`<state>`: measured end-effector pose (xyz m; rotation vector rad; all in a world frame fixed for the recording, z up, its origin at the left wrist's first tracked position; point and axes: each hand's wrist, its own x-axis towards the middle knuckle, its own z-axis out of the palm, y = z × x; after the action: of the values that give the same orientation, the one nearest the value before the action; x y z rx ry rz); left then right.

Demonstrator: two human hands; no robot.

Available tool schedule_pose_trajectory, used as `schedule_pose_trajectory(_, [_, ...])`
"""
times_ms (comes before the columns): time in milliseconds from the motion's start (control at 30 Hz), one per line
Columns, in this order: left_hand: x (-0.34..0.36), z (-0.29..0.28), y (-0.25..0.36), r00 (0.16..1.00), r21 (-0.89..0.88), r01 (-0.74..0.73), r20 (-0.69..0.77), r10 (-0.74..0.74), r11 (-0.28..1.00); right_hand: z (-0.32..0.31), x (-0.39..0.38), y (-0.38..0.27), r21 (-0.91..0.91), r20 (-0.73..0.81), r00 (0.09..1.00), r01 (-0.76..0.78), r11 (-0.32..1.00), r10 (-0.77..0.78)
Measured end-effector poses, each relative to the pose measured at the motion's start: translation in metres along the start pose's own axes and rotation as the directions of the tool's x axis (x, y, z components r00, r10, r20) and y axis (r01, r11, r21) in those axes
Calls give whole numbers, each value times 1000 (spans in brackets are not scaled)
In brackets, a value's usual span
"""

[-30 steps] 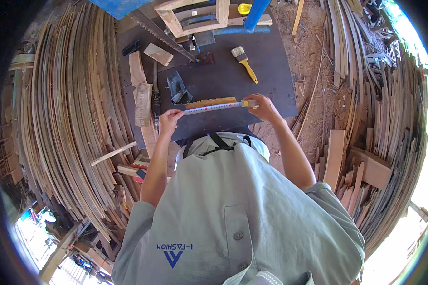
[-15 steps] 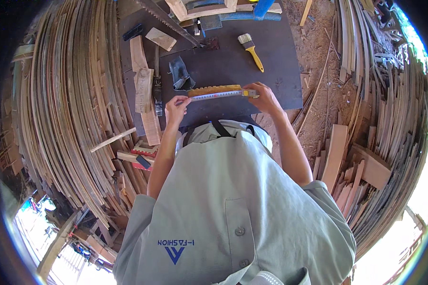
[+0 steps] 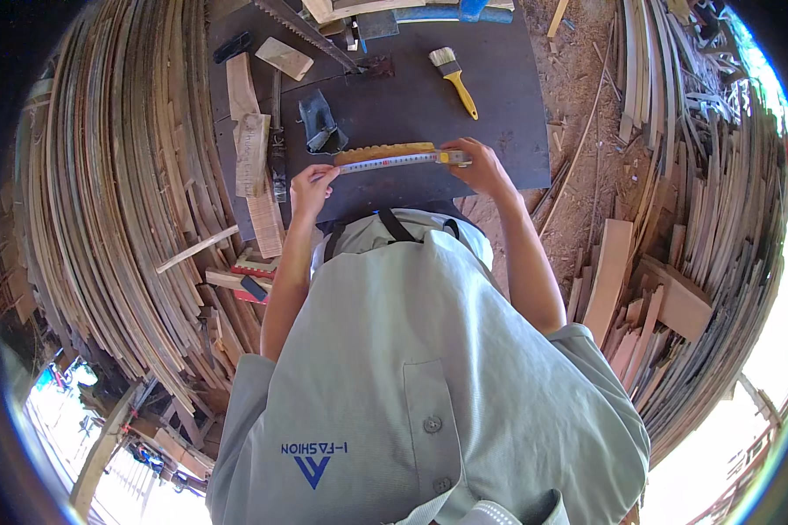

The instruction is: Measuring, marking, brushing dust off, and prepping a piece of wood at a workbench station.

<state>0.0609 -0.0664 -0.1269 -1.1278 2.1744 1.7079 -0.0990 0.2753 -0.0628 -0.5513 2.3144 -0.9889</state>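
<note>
A tape measure (image 3: 392, 163) is drawn out between my two hands along the near edge of a dark tabletop (image 3: 394, 105). My left hand (image 3: 313, 190) pinches the far-left end of its blade. The yellow and silver case sits in my right hand (image 3: 480, 166), fingers wrapped round it. Just behind the blade and alongside it lies a narrow yellowish-brown wooden piece (image 3: 385, 152) with a notched far edge. Whether my fingers also touch that piece is hidden. A bent dark blue-grey object (image 3: 320, 122), its kind unclear, lies beyond my left hand.
A paintbrush (image 3: 454, 82) with a yellow handle lies at the right of the tabletop. Wood blocks (image 3: 252, 156) line its left side, and a saw blade (image 3: 306, 33) slants in from the far edge. Long stacked planks (image 3: 131, 192) stand left; more boards (image 3: 606, 271) lean at the right.
The whole scene has shifted slightly left and up in the picture. My hands still hold the tape stretched beside the notched wooden piece.
</note>
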Motion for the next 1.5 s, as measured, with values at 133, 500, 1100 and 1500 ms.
schedule_pose_trajectory(133, [2, 1, 0, 1000, -5, -18, -6, 18, 1000, 1, 2, 5, 3, -30, 999, 22, 1000, -22])
schedule_pose_trajectory(500, [3, 0, 1, 1000, -2, -9, -4, 9, 1000, 7, 5, 5, -55, 9, 1000, -28, 998, 28])
schedule_pose_trajectory(1100, [6, -6, 11, 994, -27, 61, 89, -58, 998, 6, 3, 1, -132, 26, 999, -28, 991, 32])
schedule_pose_trajectory(1500, [8, -7, 8, 994, -19, 56, 96, -54, 998, 7, 6, 6, -146, 56, 997, -37, 989, 46])
